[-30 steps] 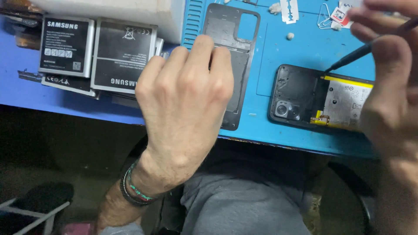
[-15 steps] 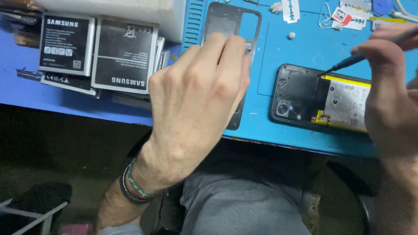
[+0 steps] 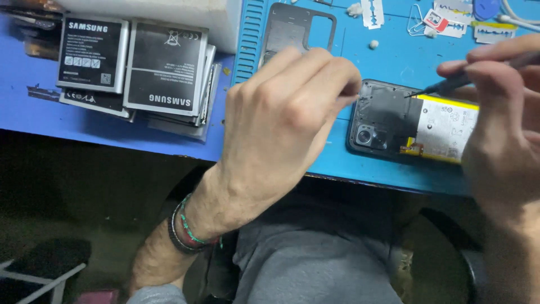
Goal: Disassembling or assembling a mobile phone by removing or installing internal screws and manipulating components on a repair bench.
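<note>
**Inspector:** Report the left hand's pose.

**Assistant:** The left hand [image 3: 281, 124] is seen from the back, forearm rising from the lower left, with braided bands at the wrist [image 3: 188, 231]. The fingers are curled forward and bunched, their tips close to the left edge of the opened phone [image 3: 413, 121]. Whether that grip has hold of anything I cannot tell; the fingertips are hidden behind the knuckles.

**Inspector:** And the right hand?

**Assistant:** The right hand [image 3: 498, 129] enters from the right edge, wrist low and fingers arched over the phone's right end. Its grip is closed around a thin dark tool [image 3: 450, 85], pinched between thumb and fingers. The tool slants down to the left, its tip on the phone's dark inner cover near the top edge.

**Inspector:** Where does the phone lie?

**Assistant:** It lies flat, back removed, on the blue mat [image 3: 394, 56] near the front edge of the tabletop. The camera end points left, and the yellow-edged battery [image 3: 444, 126] sits to its right, partly under the right hand.

**Inspector:** Surroundings?

**Assistant:** A grey back cover [image 3: 298, 28] lies on the mat behind the left hand. A stack of loose batteries [image 3: 135, 67] rests at the left on the tabletop. A razor blade [image 3: 372, 12] and small card trays [image 3: 444, 22] lie along the far side.
</note>
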